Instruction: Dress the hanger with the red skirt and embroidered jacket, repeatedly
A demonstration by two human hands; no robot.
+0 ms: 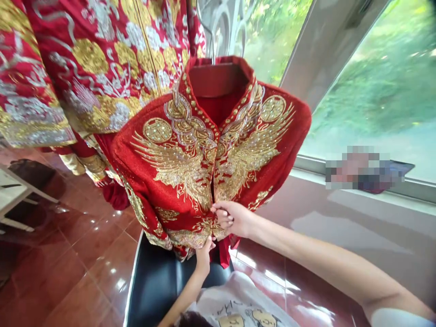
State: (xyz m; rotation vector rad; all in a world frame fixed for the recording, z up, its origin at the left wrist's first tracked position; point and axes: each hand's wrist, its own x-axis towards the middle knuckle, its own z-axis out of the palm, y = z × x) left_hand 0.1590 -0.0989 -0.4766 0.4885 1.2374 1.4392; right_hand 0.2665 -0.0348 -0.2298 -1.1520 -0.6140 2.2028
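Observation:
A red jacket with gold embroidered wings and a beaded collar hangs on a red hanger by a metal hook. My right hand pinches the front opening edge around the jacket's middle. Lower down, near the hem, my left hand has its thumb and fingers closed on the other side of the same opening. Above my right hand the front edges meet closely. Whatever fastening lies under my fingertips is too small to make out.
Larger red garments with gold and silver embroidery hang at the left. Below the jacket stands a black chair. A window sill runs along the right, bearing a partly blurred item. White furniture stands on the tiled floor at far left.

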